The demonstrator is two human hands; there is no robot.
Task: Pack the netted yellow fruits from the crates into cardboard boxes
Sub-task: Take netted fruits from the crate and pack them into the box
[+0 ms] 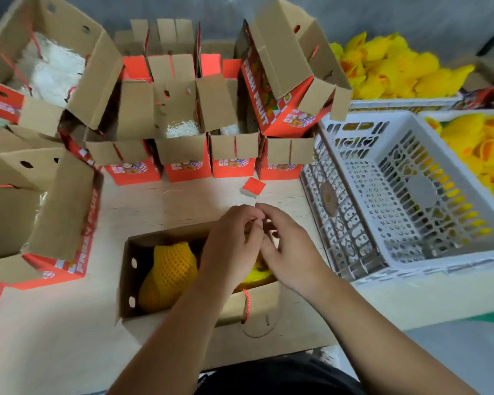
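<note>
Head view: boxes (264, 89) read "FRESH FRUIT"; both hands (257, 240) meet fingertips over open box (129, 280); grasp unclear.

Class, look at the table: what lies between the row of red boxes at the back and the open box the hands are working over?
In the head view, a small red card scrap lies on the bare table between the red boxes and the open box; nothing else.

Both forearms reaching forward, left hand (231, 246) and right hand (290, 246) touching, fingers (264, 212) curled together
</note>
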